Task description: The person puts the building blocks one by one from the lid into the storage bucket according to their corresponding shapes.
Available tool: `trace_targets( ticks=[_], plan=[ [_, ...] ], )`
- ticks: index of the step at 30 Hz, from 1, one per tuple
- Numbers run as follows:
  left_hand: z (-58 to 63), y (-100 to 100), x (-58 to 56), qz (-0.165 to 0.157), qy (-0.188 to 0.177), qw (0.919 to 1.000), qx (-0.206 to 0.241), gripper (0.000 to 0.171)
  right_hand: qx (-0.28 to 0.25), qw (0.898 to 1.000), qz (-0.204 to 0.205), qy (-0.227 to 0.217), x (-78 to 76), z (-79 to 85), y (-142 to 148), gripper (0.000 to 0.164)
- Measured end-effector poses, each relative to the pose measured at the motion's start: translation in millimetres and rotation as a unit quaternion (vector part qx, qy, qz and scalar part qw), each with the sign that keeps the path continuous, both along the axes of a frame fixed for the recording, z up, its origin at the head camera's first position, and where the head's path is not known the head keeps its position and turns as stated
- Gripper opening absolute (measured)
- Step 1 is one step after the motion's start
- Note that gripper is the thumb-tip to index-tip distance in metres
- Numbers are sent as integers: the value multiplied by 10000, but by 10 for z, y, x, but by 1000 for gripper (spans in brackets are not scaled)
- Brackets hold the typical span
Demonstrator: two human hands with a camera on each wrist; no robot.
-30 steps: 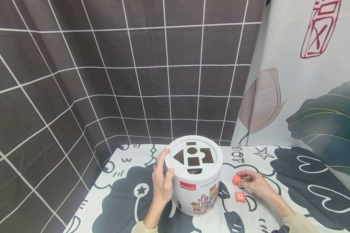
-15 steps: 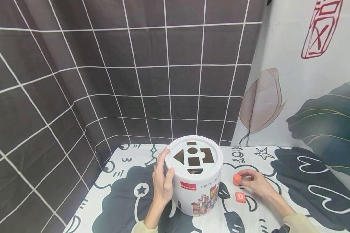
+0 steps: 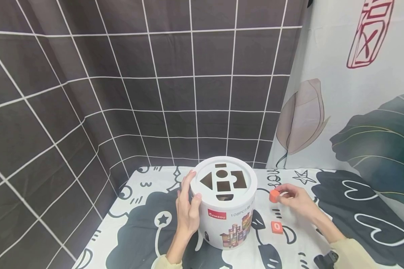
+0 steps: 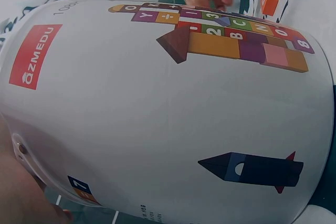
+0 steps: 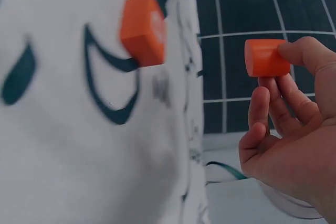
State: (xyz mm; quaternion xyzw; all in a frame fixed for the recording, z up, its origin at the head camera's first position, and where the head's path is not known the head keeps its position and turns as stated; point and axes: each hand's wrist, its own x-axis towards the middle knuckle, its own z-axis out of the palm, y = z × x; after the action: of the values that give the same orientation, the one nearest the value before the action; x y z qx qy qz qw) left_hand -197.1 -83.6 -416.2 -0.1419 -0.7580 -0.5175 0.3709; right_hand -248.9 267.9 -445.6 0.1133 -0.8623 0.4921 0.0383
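Note:
A white bucket (image 3: 227,228) stands on the patterned cloth, its white lid (image 3: 205,192) cut with shaped holes: a triangle, a circle, squares and others. My left hand (image 3: 187,211) rests with straight fingers against the bucket's left side and lid rim. To the right of the bucket, my right hand (image 3: 299,201) pinches an orange cylinder block (image 3: 274,196) between thumb and fingers, held up off the cloth; the right wrist view shows its smooth round side (image 5: 266,59). An orange square block (image 3: 277,227) with a white 0 lies on the cloth below that hand.
The black-and-white cloth (image 3: 144,224) covers the surface. A dark curtain with white grid lines (image 3: 168,93) hangs behind and to the left. A pale curtain with leaf prints (image 3: 309,123) hangs at the back right.
My right hand has lifted the orange cylinder block off the cloth, moving up and slightly away. The left hand, the bucket and the square block have stayed in place.

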Motion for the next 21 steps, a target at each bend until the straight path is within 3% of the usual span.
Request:
trace_targets(
  ticks=[11, 21],
  plan=[
    [-3, -4, -7, -28, 31, 10000, 12, 58, 250, 9991, -81, 331, -14, 406, -76, 32],
    [-15, -1, -11, -47, 23, 10000, 27, 58, 311, 9971, 96, 682, -46, 720, -162, 32]
  ],
)
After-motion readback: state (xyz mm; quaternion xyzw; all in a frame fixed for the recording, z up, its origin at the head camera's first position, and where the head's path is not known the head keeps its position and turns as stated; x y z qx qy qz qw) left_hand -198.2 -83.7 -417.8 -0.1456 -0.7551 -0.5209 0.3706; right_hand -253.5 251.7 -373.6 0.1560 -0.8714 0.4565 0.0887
